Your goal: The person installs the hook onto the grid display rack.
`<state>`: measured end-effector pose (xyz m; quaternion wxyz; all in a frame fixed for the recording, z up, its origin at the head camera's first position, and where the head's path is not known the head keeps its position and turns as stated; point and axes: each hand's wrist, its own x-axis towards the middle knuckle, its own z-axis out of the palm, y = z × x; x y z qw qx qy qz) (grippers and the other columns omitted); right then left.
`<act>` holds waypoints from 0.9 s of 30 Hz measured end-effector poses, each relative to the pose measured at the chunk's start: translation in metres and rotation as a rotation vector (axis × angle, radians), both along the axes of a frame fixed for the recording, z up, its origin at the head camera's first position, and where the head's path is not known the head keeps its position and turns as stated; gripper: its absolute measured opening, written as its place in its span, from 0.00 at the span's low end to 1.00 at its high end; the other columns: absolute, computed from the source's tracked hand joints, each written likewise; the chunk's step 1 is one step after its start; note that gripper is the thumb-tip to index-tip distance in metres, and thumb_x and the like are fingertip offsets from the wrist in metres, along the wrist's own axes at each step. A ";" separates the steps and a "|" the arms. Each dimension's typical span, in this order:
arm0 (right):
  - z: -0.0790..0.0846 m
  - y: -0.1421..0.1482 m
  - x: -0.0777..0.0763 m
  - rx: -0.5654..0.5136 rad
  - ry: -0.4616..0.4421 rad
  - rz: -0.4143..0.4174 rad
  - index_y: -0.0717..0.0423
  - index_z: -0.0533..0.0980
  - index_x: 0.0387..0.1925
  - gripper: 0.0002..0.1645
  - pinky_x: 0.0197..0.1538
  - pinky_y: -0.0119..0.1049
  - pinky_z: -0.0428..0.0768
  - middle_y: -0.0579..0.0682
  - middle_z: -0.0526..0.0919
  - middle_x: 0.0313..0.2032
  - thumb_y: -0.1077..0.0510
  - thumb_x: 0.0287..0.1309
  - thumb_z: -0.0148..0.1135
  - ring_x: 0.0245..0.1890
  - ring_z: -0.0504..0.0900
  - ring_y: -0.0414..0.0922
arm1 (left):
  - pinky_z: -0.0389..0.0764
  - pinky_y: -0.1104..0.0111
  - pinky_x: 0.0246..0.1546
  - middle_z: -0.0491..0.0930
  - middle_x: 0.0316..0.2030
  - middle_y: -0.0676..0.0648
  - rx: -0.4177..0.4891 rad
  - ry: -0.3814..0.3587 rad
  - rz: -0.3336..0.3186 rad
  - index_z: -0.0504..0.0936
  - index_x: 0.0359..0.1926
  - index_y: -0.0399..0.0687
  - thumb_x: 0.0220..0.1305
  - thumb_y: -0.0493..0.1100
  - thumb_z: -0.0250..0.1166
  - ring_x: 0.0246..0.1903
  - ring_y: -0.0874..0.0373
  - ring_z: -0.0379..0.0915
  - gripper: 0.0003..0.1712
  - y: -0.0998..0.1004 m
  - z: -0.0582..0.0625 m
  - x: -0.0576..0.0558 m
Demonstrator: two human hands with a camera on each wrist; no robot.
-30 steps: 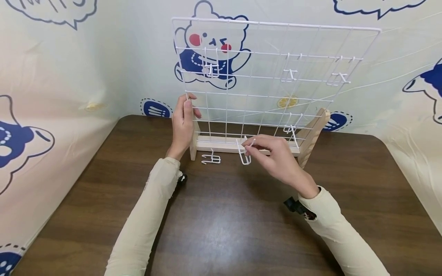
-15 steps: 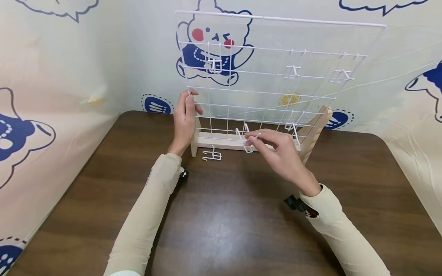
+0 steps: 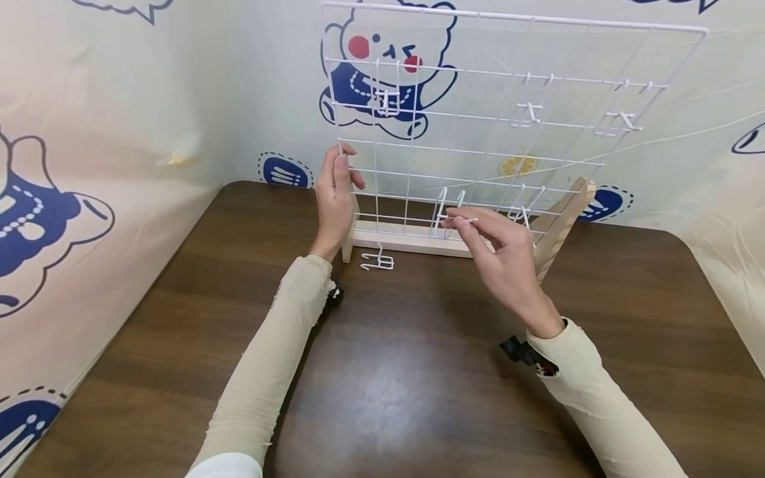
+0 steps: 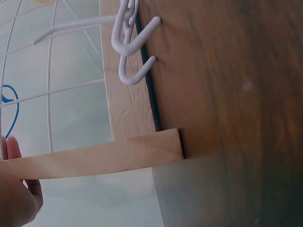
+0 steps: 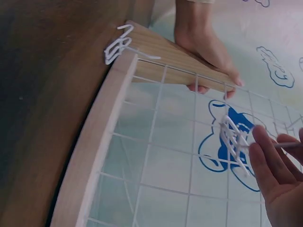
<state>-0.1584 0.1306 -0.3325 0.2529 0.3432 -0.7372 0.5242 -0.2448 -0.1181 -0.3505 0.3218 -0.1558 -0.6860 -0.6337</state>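
Note:
A white wire grid panel (image 3: 442, 149) leans back in a wooden stand (image 3: 412, 240) on the table. My left hand (image 3: 336, 192) grips the panel's left edge, thumb in front and fingers reaching behind. Between thumb and fingertips my right hand (image 3: 505, 249) pinches a white wire hook (image 3: 440, 209), its two prongs pointing up in front of the lower grid; whether it touches the wires I cannot tell. Another white hook (image 3: 378, 261) lies on the table before the stand, also close in the left wrist view. More hooks hang on the panel, among them an upper left hook (image 3: 385, 99).
Two hooks hang at the upper right, a middle hook (image 3: 527, 114) and an outer hook (image 3: 620, 121). A lower right hook (image 3: 522, 214) is partly behind my right hand. The brown table (image 3: 382, 372) meets a printed cloth (image 3: 227, 99) at the back.
My right hand has lifted the hook from near the stand's base up toward the lower grid wires. The left hand keeps its grip on the panel. The head view has shifted slightly.

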 end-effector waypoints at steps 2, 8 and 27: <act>-0.002 0.000 -0.002 -0.014 0.028 -0.014 0.66 0.84 0.46 0.12 0.53 0.34 0.79 0.55 0.88 0.42 0.72 0.64 0.60 0.47 0.85 0.48 | 0.68 0.53 0.37 0.72 0.27 0.25 0.002 -0.003 0.004 0.70 0.51 0.32 0.80 0.40 0.41 0.30 0.35 0.70 0.16 0.000 0.000 0.000; -0.004 0.001 -0.010 0.046 0.139 -0.114 0.62 0.85 0.47 0.13 0.52 0.32 0.78 0.54 0.88 0.44 0.70 0.62 0.63 0.47 0.85 0.46 | 0.68 0.52 0.39 0.73 0.27 0.24 -0.010 -0.010 -0.030 0.70 0.52 0.30 0.80 0.41 0.41 0.31 0.34 0.71 0.17 -0.003 0.001 0.000; -0.020 -0.001 -0.028 0.135 0.142 -0.229 0.62 0.85 0.46 0.11 0.57 0.35 0.75 0.52 0.87 0.47 0.63 0.66 0.62 0.50 0.84 0.48 | 0.69 0.59 0.47 0.76 0.30 0.23 0.003 -0.018 -0.106 0.70 0.53 0.28 0.80 0.40 0.41 0.35 0.32 0.75 0.18 -0.010 0.005 0.003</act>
